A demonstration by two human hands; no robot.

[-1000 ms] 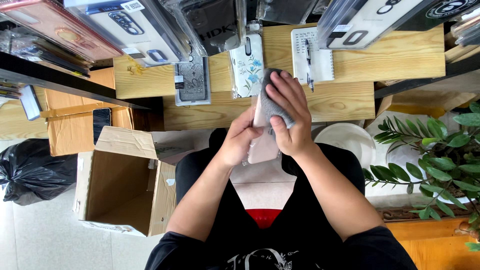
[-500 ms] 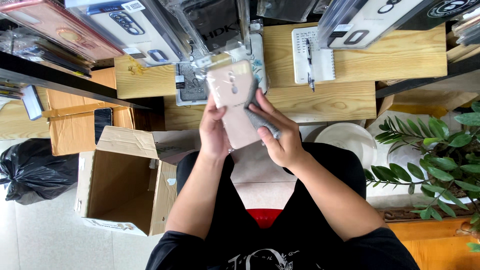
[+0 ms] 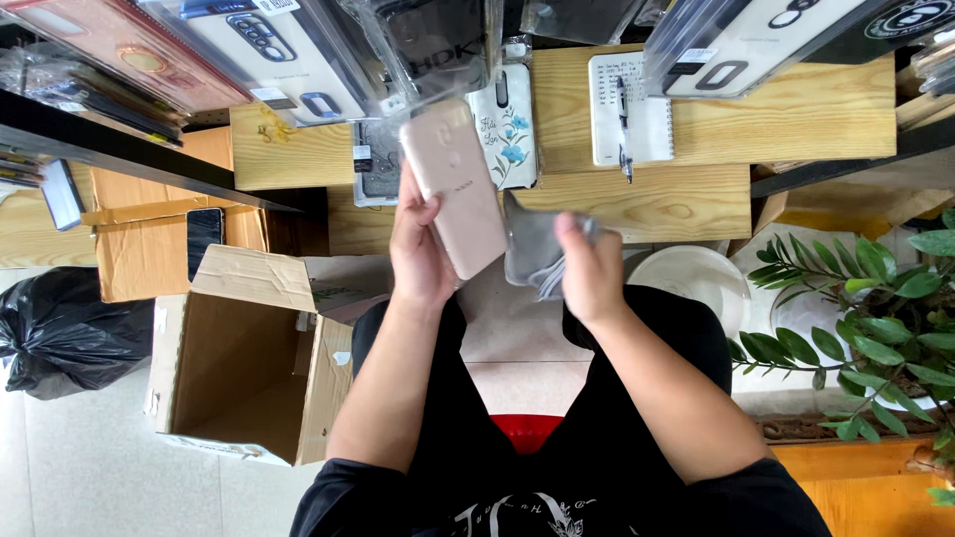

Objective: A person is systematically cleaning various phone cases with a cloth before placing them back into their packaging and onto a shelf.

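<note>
Wiping a phone clean, mid-step, cloth lifted off.

Your left hand (image 3: 423,249) has fingers wrapped along the edge of the pale pink phone (image 3: 455,189), smooth back up, tilted; your right hand (image 3: 587,268) pinches a soft, crumpled grey cloth (image 3: 532,249) just beside it. Next likely calls for bringing cloth onto phone. Farther: grainy wooden desk (image 3: 796,119), floral case (image 3: 505,124), notepad (image 3: 629,109).

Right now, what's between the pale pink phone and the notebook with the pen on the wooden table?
In the head view, a white floral phone case lies on the table between the phone and the notebook.
</note>
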